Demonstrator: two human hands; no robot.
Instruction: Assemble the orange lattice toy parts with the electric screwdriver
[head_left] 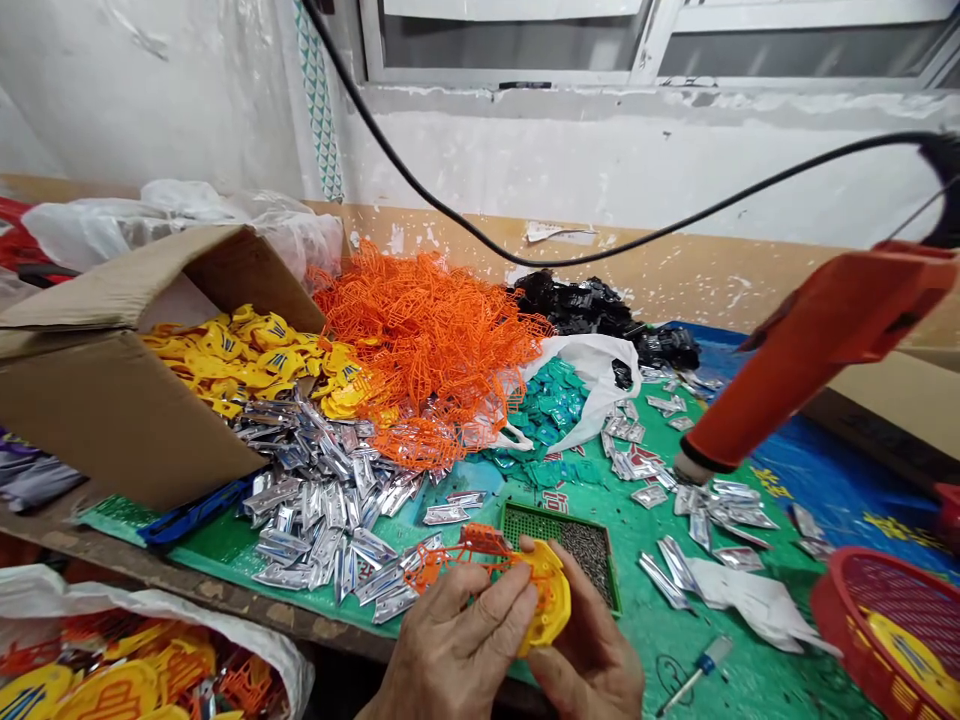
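Both hands meet low in the middle of the view. My left hand (457, 645) has its fingers curled over a yellow plastic part (549, 597) and an orange wire-like frame (469, 553) joined to it. My right hand (592, 650) grips the same yellow part from below and behind, thumb on its top edge. Just beyond the hands lies a small green tray (517, 520) filled with tiny dark screws.
An orange electric screwdriver (810, 350) hangs at right on a black cable. Behind lie heaps of silver metal pieces (322, 500), orange frames (427, 340), yellow parts (247, 360) spilling from a cardboard box (97, 410), teal parts (551, 405), black parts (592, 305). A red basket (885, 630) sits at the right.
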